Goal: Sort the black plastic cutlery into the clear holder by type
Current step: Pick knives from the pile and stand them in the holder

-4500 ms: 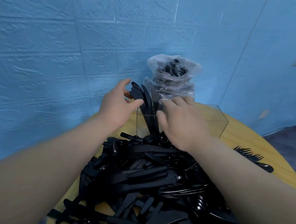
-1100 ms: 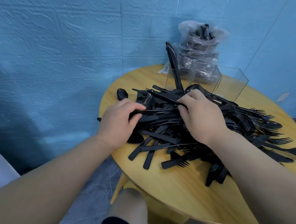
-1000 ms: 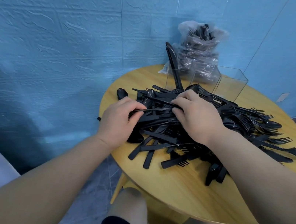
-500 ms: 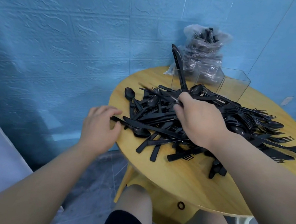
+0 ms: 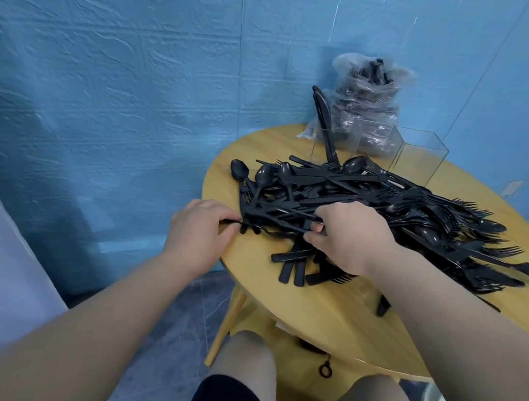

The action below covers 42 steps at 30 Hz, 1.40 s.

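Cutlery (image 5: 392, 217) is lying heaped across the tabletop (image 5: 325, 310); our left hand (image 5: 201, 232) and right hand (image 5: 349, 234) are each grasping pieces at seven o'clock of it, the holder (image 5: 419, 155) standing at twelve.

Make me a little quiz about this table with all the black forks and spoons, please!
1. True or false: the clear holder stands at the far side of the round table, with a plastic bag of cutlery behind it.
2. Which hand is at the table's left edge, pinching a thin black piece?
3. How many of the holder's compartments already have cutlery standing in them: A) all, B) one, C) none?

Key:
1. True.
2. The left hand; the right hand grips pieces in the cutlery pile.
3. B, the leftmost one.
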### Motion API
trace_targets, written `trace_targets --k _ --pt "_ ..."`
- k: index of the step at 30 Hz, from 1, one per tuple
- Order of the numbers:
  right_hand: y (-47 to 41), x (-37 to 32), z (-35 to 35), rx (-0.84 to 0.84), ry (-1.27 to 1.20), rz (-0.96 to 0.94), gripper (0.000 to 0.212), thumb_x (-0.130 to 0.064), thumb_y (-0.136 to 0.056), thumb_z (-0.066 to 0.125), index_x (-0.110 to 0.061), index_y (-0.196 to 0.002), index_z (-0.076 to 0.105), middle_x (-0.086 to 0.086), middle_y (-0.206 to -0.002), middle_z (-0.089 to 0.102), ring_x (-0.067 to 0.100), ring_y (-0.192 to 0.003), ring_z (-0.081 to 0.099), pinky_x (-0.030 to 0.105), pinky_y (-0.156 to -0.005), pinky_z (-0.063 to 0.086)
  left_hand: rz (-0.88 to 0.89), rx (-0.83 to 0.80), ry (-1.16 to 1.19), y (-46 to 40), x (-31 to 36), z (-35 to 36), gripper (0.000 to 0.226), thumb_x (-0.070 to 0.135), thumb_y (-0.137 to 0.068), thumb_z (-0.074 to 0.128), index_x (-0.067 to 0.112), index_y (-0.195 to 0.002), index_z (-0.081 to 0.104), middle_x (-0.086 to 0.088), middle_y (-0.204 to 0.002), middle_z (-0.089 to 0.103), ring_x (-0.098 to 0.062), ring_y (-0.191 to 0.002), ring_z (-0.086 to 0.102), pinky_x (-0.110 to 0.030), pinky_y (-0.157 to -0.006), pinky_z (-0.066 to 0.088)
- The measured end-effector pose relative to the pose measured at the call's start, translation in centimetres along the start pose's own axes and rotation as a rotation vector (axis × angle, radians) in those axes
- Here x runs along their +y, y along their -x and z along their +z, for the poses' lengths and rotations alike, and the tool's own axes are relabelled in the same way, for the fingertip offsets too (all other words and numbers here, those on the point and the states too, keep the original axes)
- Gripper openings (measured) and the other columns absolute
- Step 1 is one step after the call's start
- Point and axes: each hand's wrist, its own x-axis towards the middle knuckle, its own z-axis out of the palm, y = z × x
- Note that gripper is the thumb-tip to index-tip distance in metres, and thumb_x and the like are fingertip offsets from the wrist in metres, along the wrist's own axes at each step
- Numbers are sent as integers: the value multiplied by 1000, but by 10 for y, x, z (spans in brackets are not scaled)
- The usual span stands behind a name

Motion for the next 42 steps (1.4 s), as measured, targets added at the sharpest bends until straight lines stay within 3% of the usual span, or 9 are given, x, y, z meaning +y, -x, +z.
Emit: trace_targets --k 8,14,17,22,31,38,42 --pt "5 18 -10 207 -253 87 21 -41 -92 56 -21 -86 56 -21 -66 44 6 -63 46 26 -60 37 79 -23 -2 4 16 4 23 38 -92 58 31 -110 71 10 -111 65 -16 -114 47 -41 -98 37" --pt "13 37 -23 310 -441 209 22 -40 -88 61 -19 -83 58 -10 -70 53 10 -65 50 24 -54 36 81 -45 -10 1 29 5 33 49 -89 56 33 -118 64 13 -117 59 -12 -115 45 -39 -100 37" --pt "16 44 -25 328 -455 244 20 -37 -89 62 -19 -84 56 -13 -68 49 7 -63 47 24 -53 33 114 -19 -34 -9 36 5 33 44 -92 54 31 -120 63 10 -121 59 -14 -117 45 -38 -100 37" --pt "18 49 -19 348 -404 259 17 -32 -91 59 -16 -86 55 -10 -78 54 17 -78 52 27 -66 35 106 -90 -179 -30 47 11 37 42 -95 50 29 -129 58 4 -130 55 -20 -123 42 -38 -101 37" --pt "11 55 -10 332 -381 254 24 -33 -92 56 -20 -75 44 -10 -73 52 21 -77 53 28 -65 35 80 -85 -215 -42 47 19 40 44 -96 47 27 -131 56 3 -132 52 -21 -126 39 -38 -103 36" --pt "8 54 -9 346 -390 267 26 -32 -91 57 -22 -73 42 -6 -81 59 21 -80 56 30 -68 42 84 -48 -184 -48 50 16 30 40 -93 55 27 -120 61 4 -128 54 -20 -123 41 -37 -102 37" --pt "8 56 -13 359 -391 277 23 -32 -91 57 -22 -74 45 -4 -85 62 21 -82 57 32 -70 46 52 -25 -61 -56 58 5 15 34 -91 59 31 -106 60 7 -108 62 -16 -107 50 -36 -90 44"
